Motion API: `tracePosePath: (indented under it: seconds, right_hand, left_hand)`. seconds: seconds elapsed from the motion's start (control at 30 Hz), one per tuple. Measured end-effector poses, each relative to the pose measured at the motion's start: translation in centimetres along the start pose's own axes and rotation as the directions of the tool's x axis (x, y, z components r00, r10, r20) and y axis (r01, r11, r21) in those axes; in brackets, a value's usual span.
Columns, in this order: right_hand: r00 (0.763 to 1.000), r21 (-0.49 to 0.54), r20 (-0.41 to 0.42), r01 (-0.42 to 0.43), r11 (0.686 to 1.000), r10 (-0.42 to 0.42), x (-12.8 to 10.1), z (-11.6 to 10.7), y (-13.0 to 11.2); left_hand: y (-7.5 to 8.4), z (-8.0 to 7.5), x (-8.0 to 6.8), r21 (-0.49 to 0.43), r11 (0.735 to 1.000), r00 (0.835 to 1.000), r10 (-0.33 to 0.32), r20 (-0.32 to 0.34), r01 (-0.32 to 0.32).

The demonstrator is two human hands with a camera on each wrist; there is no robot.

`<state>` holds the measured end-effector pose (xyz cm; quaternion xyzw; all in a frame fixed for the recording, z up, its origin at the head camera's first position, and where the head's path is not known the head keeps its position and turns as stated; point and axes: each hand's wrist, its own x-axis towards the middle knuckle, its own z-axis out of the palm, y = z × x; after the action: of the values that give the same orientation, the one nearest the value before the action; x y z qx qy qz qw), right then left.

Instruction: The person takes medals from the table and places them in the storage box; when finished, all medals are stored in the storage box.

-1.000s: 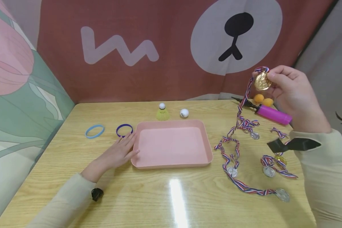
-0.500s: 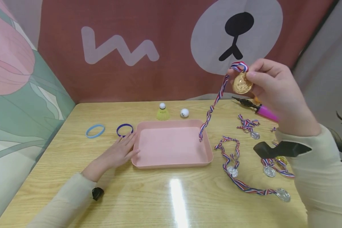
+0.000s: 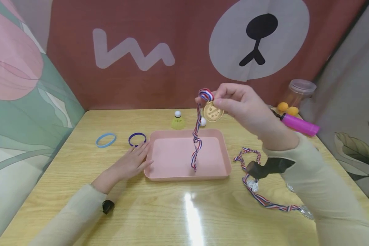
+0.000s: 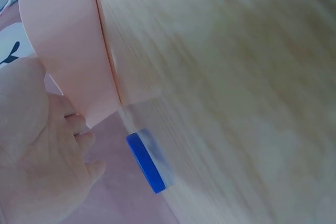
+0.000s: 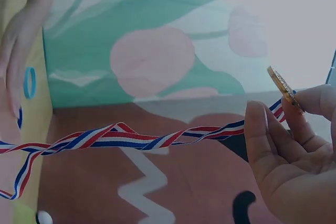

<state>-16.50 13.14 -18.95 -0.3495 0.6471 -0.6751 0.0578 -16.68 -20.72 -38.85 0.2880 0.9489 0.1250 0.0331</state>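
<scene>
The right hand [image 3: 243, 106] pinches a gold medal [image 3: 213, 111] between thumb and finger near its top edge, held in the air above the far side of the pink tray [image 3: 169, 157]; its striped ribbon [image 3: 197, 143] loops over beside the fingers and hangs down, twisted, over the tray, though whether the lower end touches the tray floor cannot be told; the left hand [image 3: 130, 162] rests at the tray's left rim, fingers straight and lying close together, thumb set apart over the rim; how firmly those fingers press is not clear from the left wrist view; a dark blue band [image 3: 137, 133] lies just beyond the left fingertips, and a light blue band [image 3: 106, 146] farther left on the table [image 3: 147, 212]; a yellow shuttlecock [image 3: 178, 123] and a white ball [image 3: 203, 122], the latter partly hidden, stand on the far side of the tray; to the right lie a silver medal [image 3: 253, 186] and tangled ribbons [image 3: 264, 202]; at the far right are a pink pump [image 3: 301, 124], two orange balls [image 3: 287, 108] and a clear jar [image 3: 299, 89].
</scene>
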Motion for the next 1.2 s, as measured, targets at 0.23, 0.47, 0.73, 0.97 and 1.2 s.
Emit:
tracePosePath:
  seconds: [0.23,0.47,0.73,0.97,1.2]
  right_hand:
    - [0.992,0.002,0.118,-0.046,0.999,0.045,1.8,2.5,1.8]
    - [0.982,0.006,0.171,-0.088,0.996,0.085,3.8,4.4,3.9]
    - [0.971,0.003,0.104,-0.216,0.976,0.214,5.4,6.1,8.6]
    - [0.935,0.062,0.038,-0.354,0.933,0.353,4.7,6.6,13.2]
    - [0.871,0.02,0.061,-0.49,0.871,0.488,2.5,7.2,16.4]
  left_hand:
    - [0.1,0.1,0.1,0.011,1.0,1.0,0.006,-0.014,-0.006]
    - [0.2,0.1,0.1,0.02,1.0,1.0,-0.006,-0.009,0.006]
    - [0.2,0.0,0.1,0.022,1.0,1.0,-0.001,-0.007,0.001]
    - [0.1,0.1,0.1,0.021,1.0,1.0,-0.002,-0.003,0.002]
    - [0.0,0.2,0.2,0.022,1.0,1.0,0.011,-0.02,-0.011]
